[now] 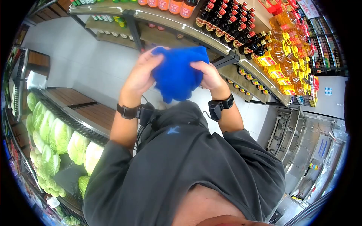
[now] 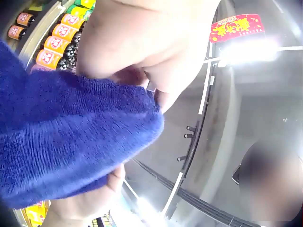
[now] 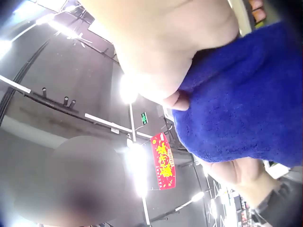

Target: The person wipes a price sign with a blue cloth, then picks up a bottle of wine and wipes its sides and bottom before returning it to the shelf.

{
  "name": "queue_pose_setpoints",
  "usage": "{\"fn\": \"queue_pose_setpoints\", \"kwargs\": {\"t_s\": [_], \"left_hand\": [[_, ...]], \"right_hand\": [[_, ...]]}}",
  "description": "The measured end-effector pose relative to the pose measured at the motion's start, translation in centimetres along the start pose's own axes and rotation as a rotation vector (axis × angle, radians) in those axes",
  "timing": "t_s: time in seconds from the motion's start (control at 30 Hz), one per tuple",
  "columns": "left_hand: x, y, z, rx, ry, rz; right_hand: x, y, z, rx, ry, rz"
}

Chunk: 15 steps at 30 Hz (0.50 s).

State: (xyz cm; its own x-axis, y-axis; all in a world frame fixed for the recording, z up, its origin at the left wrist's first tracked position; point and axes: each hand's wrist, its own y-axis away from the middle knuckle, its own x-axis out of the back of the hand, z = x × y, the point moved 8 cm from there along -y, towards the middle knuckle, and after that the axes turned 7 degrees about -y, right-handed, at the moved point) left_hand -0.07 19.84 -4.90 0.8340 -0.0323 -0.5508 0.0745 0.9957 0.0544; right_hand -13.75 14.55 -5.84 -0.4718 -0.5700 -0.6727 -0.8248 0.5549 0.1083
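Between both hands, in front of my torso, is a blue towel, bunched and hanging in folds. My left hand grips its left side, thumb on top of the cloth. On the opposite side my right hand pinches the upper corner area, thumb laid over the fabric. The left wrist view shows the plush towel folded over, with the left hand at its edge. From the right wrist, the towel spreads below the right hand; the fingers behind it are hidden.
Ahead stands a wooden shelf with orange-labelled bottles, dark sauce bottles and yellow oil jugs. Chinese cabbages fill a display at the left. Pale tiled floor lies between. Metal racks stand at the right.
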Motion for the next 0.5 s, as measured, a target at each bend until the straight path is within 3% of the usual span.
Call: {"fn": "queue_pose_setpoints", "kwargs": {"t_s": [0.07,0.17,0.27,0.3,0.33,0.4,0.5], "left_hand": [[-0.8,-0.3,0.8,-0.08,-0.079,0.049],[-1.9,-0.6,1.6,-0.117,-0.12,0.069],[-3.5,-1.1,2.9,-0.201,-0.449,0.081],[-3.8,-1.3,2.9,-0.209,-0.484,0.054],[-4.1,-1.4,3.0,-0.25,-0.5,0.043],[-4.8,-1.6,3.3,-0.331,-0.532,0.015],[-3.4,-1.5,2.9,-0.184,-0.462,-0.034]], "right_hand": [[1.1,-0.3,-0.7,0.07,0.162,0.15],[2.3,0.7,-4.7,0.531,0.69,0.54],[0.2,0.2,-4.8,0.462,0.548,0.277],[-2.0,-0.3,-4.3,0.418,0.449,0.101],[-3.7,-0.6,-4.5,0.515,0.457,0.035],[-3.7,-0.7,-5.0,0.535,0.656,0.127],[-2.0,-0.7,-4.8,0.413,0.59,0.252]]}}
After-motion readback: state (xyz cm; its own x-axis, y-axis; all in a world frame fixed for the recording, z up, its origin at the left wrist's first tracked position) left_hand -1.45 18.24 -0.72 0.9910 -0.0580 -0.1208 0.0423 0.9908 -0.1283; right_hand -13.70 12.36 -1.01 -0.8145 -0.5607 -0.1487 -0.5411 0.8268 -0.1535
